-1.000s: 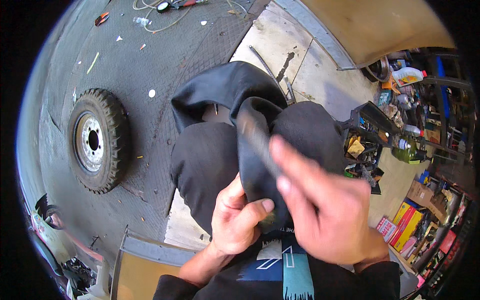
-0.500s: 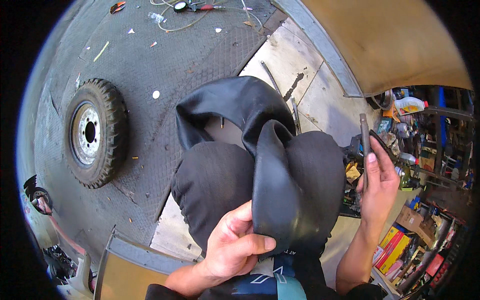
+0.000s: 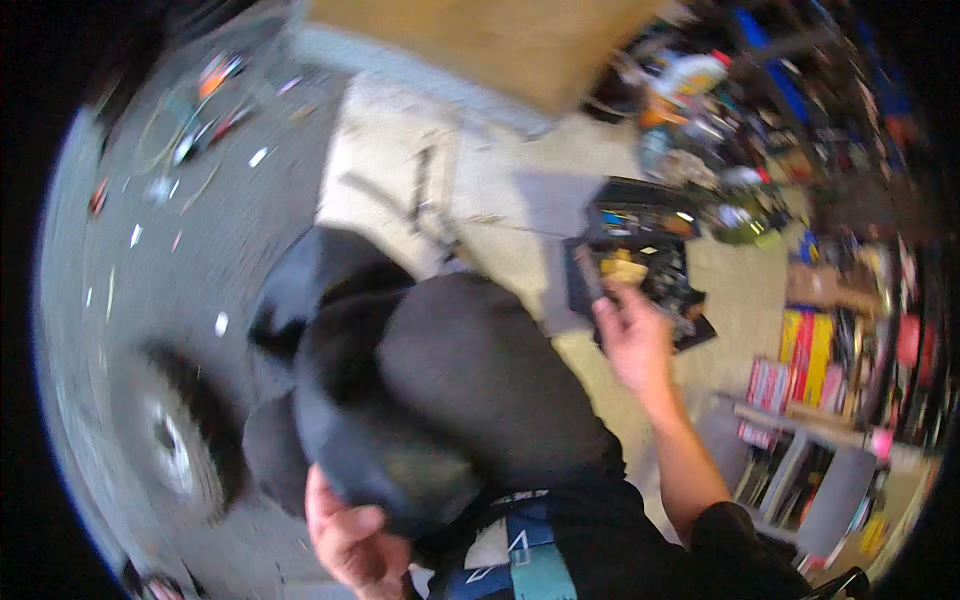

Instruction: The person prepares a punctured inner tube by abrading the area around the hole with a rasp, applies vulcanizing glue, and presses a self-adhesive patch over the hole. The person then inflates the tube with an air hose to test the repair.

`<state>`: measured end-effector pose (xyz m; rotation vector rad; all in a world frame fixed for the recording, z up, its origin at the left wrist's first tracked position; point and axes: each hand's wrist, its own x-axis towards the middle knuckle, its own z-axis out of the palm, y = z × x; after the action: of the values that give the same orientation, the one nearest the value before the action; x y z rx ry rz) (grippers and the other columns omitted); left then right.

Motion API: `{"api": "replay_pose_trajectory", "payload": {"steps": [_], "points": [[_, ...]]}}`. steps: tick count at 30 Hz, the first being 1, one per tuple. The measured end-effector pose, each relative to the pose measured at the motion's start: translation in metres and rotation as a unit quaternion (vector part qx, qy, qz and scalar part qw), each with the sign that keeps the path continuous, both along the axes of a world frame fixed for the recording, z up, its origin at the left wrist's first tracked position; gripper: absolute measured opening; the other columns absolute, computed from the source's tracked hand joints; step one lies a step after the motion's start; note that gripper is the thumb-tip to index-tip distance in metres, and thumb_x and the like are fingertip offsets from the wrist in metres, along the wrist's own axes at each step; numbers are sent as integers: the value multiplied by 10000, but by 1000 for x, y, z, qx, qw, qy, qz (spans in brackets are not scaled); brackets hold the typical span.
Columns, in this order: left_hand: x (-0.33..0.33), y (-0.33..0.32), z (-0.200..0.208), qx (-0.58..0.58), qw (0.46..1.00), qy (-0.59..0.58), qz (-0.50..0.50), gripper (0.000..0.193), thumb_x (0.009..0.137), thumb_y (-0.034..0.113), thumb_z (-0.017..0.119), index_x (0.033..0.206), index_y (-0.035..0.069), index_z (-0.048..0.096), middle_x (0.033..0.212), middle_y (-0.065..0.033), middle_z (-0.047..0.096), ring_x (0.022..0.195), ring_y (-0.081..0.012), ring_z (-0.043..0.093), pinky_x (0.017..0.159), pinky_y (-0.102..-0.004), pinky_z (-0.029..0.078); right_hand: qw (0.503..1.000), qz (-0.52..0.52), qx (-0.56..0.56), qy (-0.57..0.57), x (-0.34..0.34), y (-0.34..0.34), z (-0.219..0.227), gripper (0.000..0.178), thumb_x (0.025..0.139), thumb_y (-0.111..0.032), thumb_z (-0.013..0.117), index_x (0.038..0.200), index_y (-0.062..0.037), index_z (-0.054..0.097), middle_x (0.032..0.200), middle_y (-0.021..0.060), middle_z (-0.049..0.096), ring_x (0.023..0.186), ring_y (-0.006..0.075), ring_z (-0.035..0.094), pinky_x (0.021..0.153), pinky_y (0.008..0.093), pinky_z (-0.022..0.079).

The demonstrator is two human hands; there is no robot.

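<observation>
A limp black rubber inner tube (image 3: 400, 455) lies folded over my lap. Its near end is pinched between the thumb and fingers of my left hand (image 3: 350, 535). At the right, my right hand (image 3: 635, 335) is over the near left part of an open black toolbox (image 3: 640, 195). A slim dark metal rod (image 3: 587, 268) stands up from its closed fingers, blurred by motion. Small parts and a yellow piece (image 3: 625, 270) lie in the toolbox beside that hand.
A wheel with a knobby tyre (image 3: 175, 440) is on the dark floor mat at left. Metal bars (image 3: 435, 230) lie on pale tiles ahead. A brown panel (image 3: 480, 50) hangs beyond. Cluttered shelves with boxes (image 3: 800, 350) fill the right side.
The view has swung to the right, bringing the toolbox into full sight. My right hand has moved with the rod from beside my knee to over the toolbox. My left hand still grips the tube.
</observation>
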<state>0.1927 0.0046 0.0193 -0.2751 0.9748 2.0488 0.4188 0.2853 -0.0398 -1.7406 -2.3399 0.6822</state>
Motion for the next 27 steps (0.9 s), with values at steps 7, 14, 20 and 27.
{"api": "replay_pose_trajectory", "payload": {"steps": [7,14,20,27], "points": [[-53,-3,-13,-366,914,155,-80,570,1013,352,638,1496,50,620,1469,-200,646,1293,-336,646,1130,-432,508,997,-69,13,17,103,5,-30,277,1000,-168,753,1217,5,746,929,252,765,805,392,770,724,451,597],[-157,33,-68,-254,960,110,38,631,956,90,586,1571,-25,508,1565,-211,573,1487,-354,496,1306,-499,280,977,141,150,-53,153,179,-58,351,978,-215,755,1318,-127,748,968,111,698,1007,330,624,862,519,472],[-86,99,-84,-236,970,29,42,616,927,10,559,1542,21,540,1537,-193,581,1433,-343,539,1275,-481,353,943,-49,148,293,114,220,49,362,953,-106,774,1308,-43,731,1148,152,750,1008,293,731,875,399,575],[1,221,-139,-105,981,-10,-165,634,851,-97,567,1471,34,564,1474,-141,637,1394,-302,582,1251,-456,408,883,270,-49,380,110,156,78,333,954,-112,759,1281,-61,726,1086,140,723,945,297,724,820,403,571]]}}
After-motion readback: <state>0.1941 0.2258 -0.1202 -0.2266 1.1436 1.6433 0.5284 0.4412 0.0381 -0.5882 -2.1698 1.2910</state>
